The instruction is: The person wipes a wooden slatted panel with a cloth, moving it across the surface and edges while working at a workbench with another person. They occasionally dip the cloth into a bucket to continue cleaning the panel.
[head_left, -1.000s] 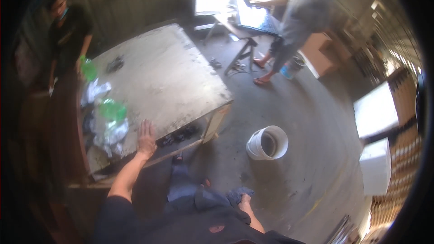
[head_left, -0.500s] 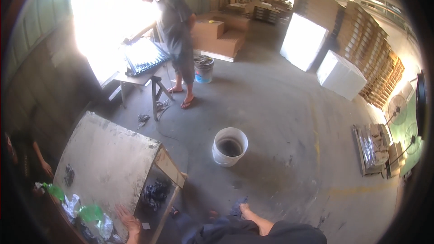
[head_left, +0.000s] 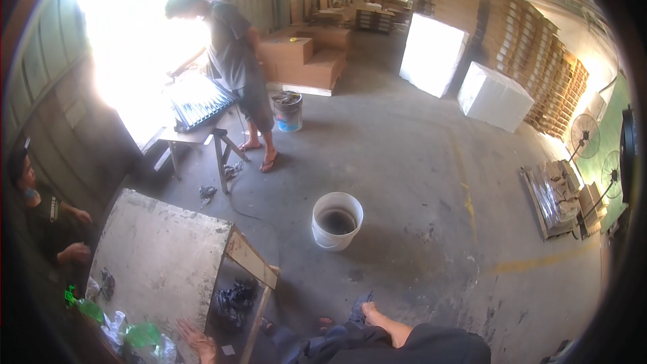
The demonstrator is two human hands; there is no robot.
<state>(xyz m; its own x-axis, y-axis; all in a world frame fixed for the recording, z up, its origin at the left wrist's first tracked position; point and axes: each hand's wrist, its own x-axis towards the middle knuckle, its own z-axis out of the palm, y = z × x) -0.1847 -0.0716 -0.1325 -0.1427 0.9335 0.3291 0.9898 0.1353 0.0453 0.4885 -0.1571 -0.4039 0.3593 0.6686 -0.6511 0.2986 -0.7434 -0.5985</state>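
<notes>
My left hand point(head_left: 195, 341) lies with fingers outstretched on the near edge of a worn, stained work table point(head_left: 165, 249). Beside it are a green plastic bottle point(head_left: 143, 335) and crumpled clear plastic point(head_left: 116, 327); a second green bottle point(head_left: 89, 309) lies farther left. My right hand point(head_left: 368, 309), low in the middle, is closed on a dark bluish rag point(head_left: 357, 308) hanging over the floor. Its fingers are partly hidden by the cloth. A small dark crumpled rag point(head_left: 106, 283) rests at the table's left side.
Ahead stands a white bucket point(head_left: 337, 221) with a dark inside. A heap of black rags point(head_left: 236, 300) shows under the table. One person point(head_left: 44, 222) is at the left; another point(head_left: 232, 47) works at a trestle table point(head_left: 195, 135). White blocks point(head_left: 495, 98) stand far right.
The whole view has shifted, bringing the person at the left further into sight, with both hands raised near the table. My left hand stays at the table edge; my right still holds the rag.
</notes>
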